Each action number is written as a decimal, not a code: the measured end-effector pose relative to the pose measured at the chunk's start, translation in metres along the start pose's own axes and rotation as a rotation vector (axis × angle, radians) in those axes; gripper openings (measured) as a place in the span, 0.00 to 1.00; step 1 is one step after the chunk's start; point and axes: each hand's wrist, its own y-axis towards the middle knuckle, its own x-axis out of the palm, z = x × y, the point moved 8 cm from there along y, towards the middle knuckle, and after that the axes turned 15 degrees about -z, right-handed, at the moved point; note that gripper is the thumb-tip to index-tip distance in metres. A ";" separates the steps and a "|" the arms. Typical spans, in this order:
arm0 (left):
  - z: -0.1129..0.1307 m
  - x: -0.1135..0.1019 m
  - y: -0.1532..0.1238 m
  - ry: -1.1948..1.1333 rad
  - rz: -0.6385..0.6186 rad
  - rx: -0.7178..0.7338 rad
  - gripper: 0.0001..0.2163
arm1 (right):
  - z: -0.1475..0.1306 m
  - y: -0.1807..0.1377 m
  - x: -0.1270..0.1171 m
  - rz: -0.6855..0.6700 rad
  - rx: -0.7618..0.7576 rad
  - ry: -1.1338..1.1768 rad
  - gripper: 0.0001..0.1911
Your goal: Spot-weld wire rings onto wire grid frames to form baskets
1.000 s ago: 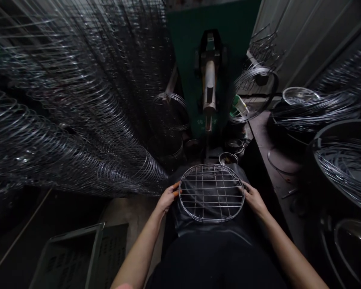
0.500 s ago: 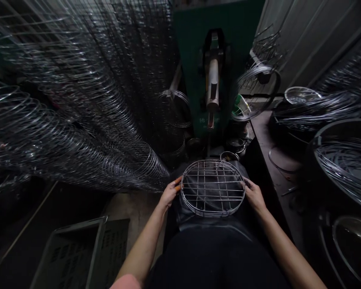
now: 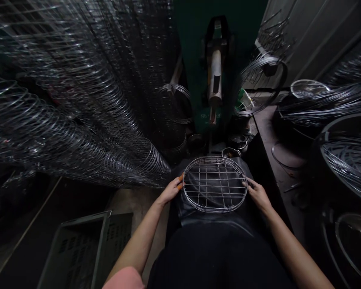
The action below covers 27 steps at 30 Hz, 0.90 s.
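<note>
Grasping the wire rack (image 3: 215, 186) by opposite sides with left hand (image 3: 172, 189) and right hand (image 3: 259, 195), holding it over the dark apron (image 3: 216, 221), with crossing wires (image 3: 219, 192) and rim (image 3: 215, 210) seemingly already joined and any work left impossible to tell.

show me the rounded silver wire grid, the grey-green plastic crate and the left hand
Rounded silver wire grid (image 3: 220, 186), head view: middle wires.
Grey-green plastic crate (image 3: 86, 218), head view: far rim.
Left hand (image 3: 169, 192), head view: its middle.
</note>
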 end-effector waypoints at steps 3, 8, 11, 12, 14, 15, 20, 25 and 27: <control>0.009 -0.001 -0.004 0.203 -0.237 -0.022 0.29 | 0.005 -0.003 0.002 -0.054 0.034 0.079 0.27; 0.014 0.011 -0.009 0.504 -0.354 -0.169 0.53 | 0.006 -0.006 0.005 -0.032 0.031 0.119 0.29; 0.008 0.023 -0.013 0.607 -0.256 -0.275 0.56 | 0.007 -0.008 0.006 -0.017 0.025 0.120 0.29; 0.006 0.027 -0.014 0.622 -0.241 -0.290 0.56 | 0.008 -0.009 0.006 -0.016 0.024 0.118 0.29; 0.004 0.033 -0.018 0.646 -0.236 -0.291 0.57 | 0.010 -0.009 0.007 -0.020 0.027 0.112 0.28; 0.002 0.035 -0.019 0.650 -0.242 -0.291 0.57 | 0.010 -0.009 0.007 -0.027 0.028 0.107 0.28; 0.002 0.030 -0.021 0.622 -0.233 -0.293 0.57 | 0.009 -0.008 0.010 -0.047 0.020 0.101 0.28; 0.001 0.034 -0.018 0.543 -0.252 -0.247 0.58 | 0.008 -0.011 0.010 -0.004 -0.003 0.133 0.28; -0.002 0.035 -0.017 0.521 -0.225 -0.252 0.59 | 0.008 -0.012 0.011 -0.004 -0.009 0.134 0.28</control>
